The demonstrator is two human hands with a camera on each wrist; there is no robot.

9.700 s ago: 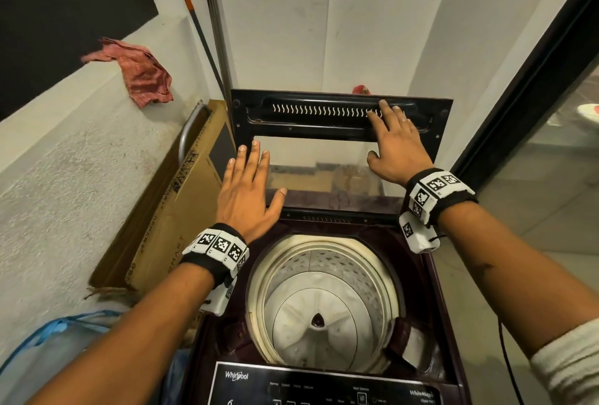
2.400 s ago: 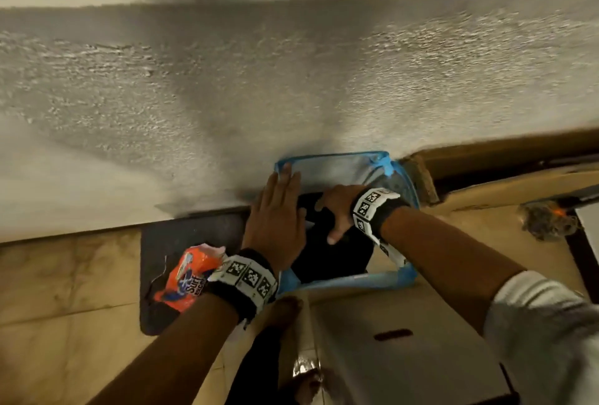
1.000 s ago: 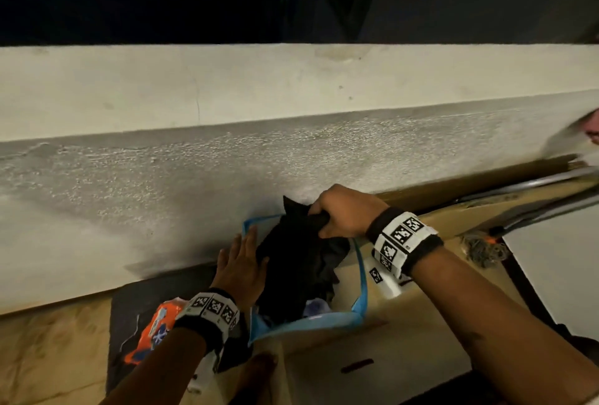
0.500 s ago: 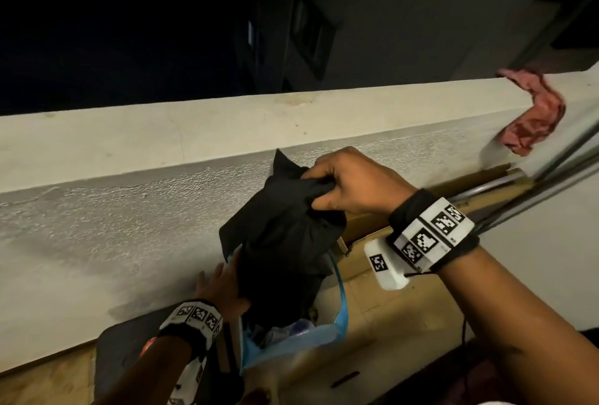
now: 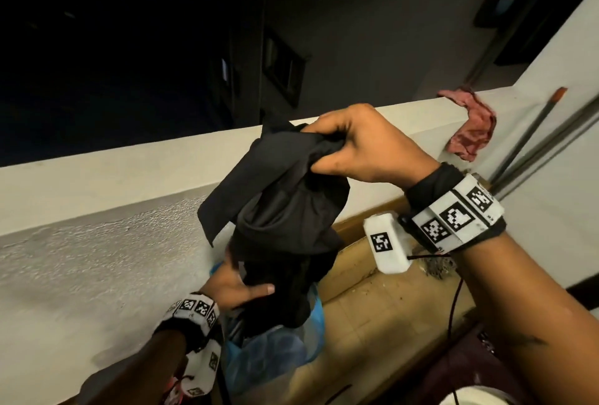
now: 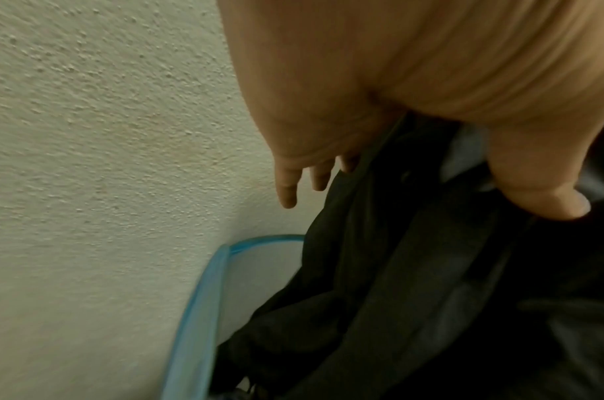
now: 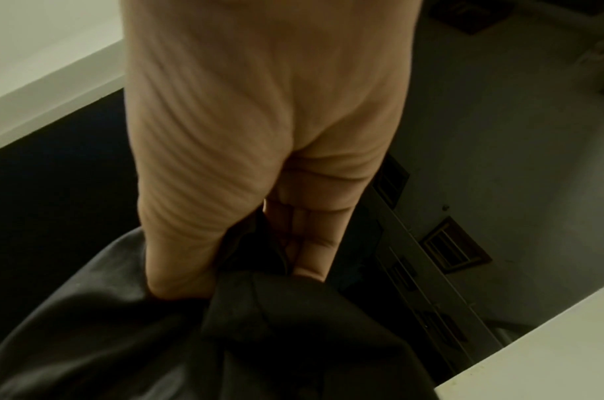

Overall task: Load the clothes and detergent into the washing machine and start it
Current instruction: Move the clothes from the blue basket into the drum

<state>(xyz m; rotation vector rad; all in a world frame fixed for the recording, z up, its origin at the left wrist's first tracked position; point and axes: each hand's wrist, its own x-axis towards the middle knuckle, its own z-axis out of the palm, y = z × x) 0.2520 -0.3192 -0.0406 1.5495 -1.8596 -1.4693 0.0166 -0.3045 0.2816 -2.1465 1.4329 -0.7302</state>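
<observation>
A black garment (image 5: 285, 210) hangs bunched above the blue laundry bag (image 5: 278, 359), its lower end still down in the bag. My right hand (image 5: 327, 148) grips its top in a fist, level with the ledge. Lower down, my left hand (image 5: 246, 284) holds the hanging cloth, thumb across the front and fingers behind. In the left wrist view the garment (image 6: 413, 270) runs between thumb and fingers, over the bag's rim (image 6: 198, 311). The right wrist view shows my fingers (image 7: 307, 243) curled into the cloth (image 7: 259, 338). A sliver of the orange detergent packet (image 5: 171, 395) shows at the bottom left.
A rough plastered parapet wall (image 5: 97, 259) runs behind the bag, with a red rag (image 5: 470, 126) on its ledge. A flattened cardboard box (image 5: 389, 307) leans beside the bag on the right. Thin poles (image 5: 534, 145) stand against the white wall at the far right.
My right hand has lifted the black garment higher out of the bag, up to the ledge. My left hand has come up from the bag's side and taken hold of the hanging cloth.
</observation>
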